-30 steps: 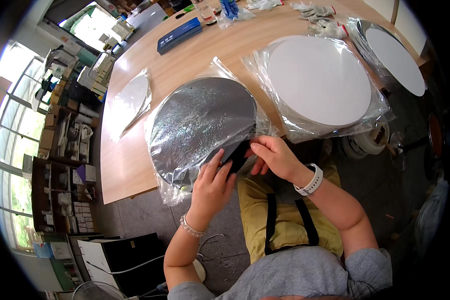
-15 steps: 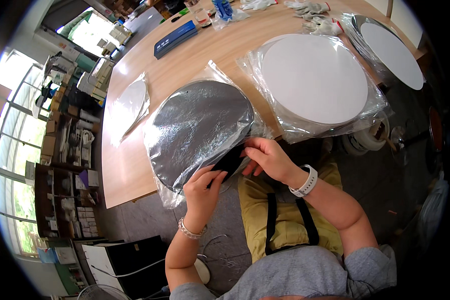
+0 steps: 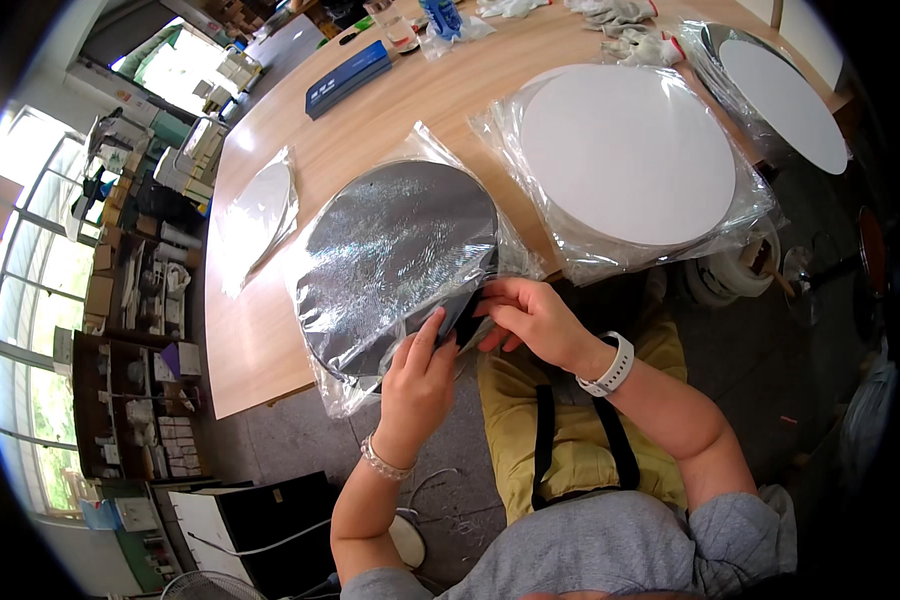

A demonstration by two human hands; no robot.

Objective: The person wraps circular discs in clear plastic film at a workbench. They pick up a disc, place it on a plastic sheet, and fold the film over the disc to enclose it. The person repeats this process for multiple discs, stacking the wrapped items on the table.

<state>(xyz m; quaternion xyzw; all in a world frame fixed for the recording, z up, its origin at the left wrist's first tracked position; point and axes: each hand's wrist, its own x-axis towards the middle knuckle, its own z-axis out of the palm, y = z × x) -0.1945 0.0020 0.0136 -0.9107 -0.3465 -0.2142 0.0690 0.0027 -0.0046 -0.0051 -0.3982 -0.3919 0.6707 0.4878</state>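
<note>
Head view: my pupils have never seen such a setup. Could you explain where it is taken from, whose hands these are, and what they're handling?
There is no machine here, only a person's two bare hands. A wide camera on the head looks down, so straight edges bend near the rim.

On the wooden table, a dark disc lies under clear plastic. The left hand rests its fingers at the near edge; the right hand has its fingers at the edge beside it. Exactly what they grip is hard to tell.

A big white disc lies to the right; farther back are a blue box and gloves.
</note>
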